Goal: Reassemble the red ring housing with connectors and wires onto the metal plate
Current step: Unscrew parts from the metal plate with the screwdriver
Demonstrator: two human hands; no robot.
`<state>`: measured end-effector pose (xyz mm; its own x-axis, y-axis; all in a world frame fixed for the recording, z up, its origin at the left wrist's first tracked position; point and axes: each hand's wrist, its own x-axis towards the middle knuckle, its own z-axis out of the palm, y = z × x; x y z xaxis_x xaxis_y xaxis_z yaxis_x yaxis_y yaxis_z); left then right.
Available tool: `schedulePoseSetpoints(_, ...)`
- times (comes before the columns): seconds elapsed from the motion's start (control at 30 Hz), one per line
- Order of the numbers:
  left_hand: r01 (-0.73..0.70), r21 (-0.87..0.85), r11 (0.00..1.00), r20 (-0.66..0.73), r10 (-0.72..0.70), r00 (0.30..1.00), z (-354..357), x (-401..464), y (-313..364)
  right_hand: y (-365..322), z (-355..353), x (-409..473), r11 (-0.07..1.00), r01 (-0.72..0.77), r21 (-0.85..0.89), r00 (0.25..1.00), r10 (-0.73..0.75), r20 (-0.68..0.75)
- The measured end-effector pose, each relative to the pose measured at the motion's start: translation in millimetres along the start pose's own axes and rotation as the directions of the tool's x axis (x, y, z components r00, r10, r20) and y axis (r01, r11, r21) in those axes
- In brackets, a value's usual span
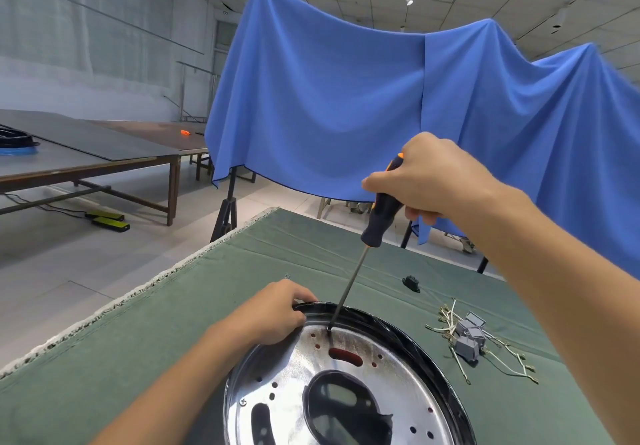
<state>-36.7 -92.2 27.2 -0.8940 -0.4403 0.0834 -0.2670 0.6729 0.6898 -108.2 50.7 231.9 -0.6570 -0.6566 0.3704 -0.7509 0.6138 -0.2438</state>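
Metal plate (346, 406), round and shiny with a dark rim, lies nearest on the green cloth-covered table (173, 323), holes scattered across its face and red showing through an oblong slot near its far side. Left hand (277, 313) grips the plate's far-left rim, fingers curled over the edge. Right hand (433, 177), raised above the table, is wrapped round the black-and-orange handle of a screwdriver (377, 216), whose thin shaft slants down so the tip meets the plate just inside the far rim, beside the left hand. To the right of the plate, on the cloth, lies a tangle of pale wires (485, 347) with grey connectors (469, 337). A small black part (411, 283) sits farther back. Beyond the table hangs a blue drape (346, 98), and long tables (86, 160) stand at left.
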Motion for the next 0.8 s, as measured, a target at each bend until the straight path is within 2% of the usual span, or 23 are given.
schedulePoseSetpoints(0.07, -0.013, -0.003, 1.000, 0.016, 0.014, 1.000, 0, 1, -1, 3, 4, -3, 1.000, 0.023, 0.021, 1.000, -0.023, 0.010)
schedulePoseSetpoints(0.17, -0.077, 0.011, 0.997, 0.154, 0.075, 0.985, -1, 1, -2, 8, 14, -6, 0.993, 0.062, 0.105, 0.993, -0.050, -0.109)
schedulePoseSetpoints(0.23, -0.104, 0.022, 0.994, 0.187, 0.098, 0.978, -2, 1, -2, 8, 16, -3, 0.990, 0.035, 0.134, 0.981, -0.008, -0.196)
schedulePoseSetpoints(0.4, -0.077, 0.041, 0.996, 0.167, 0.069, 0.984, 0, 1, -1, 12, 0, 10, 0.990, 0.021, 0.140, 0.946, 0.026, -0.324)
schedulePoseSetpoints(0.57, -0.026, 0.116, 0.993, 0.004, 0.026, 1.000, 0, 2, -2, 32, 9, 6, 0.945, 0.087, 0.316, 0.915, 0.050, -0.401)
schedulePoseSetpoints(0.63, 0.012, 0.087, 0.996, -0.008, -0.012, 1.000, 0, 3, -4, 45, 21, 0, 0.878, 0.071, 0.474, 0.929, 0.115, -0.351)
schedulePoseSetpoints(0.73, 0.066, 0.006, 0.998, -0.021, -0.066, 0.998, -1, 2, -4, 66, 46, -6, 0.691, -0.089, 0.718, 0.968, 0.229, -0.100)
schedulePoseSetpoints(0.8, 0.118, -0.076, 0.990, -0.024, -0.120, 0.992, -3, 0, -3, 77, 63, -10, 0.617, -0.209, 0.758, 0.958, 0.284, 0.033)
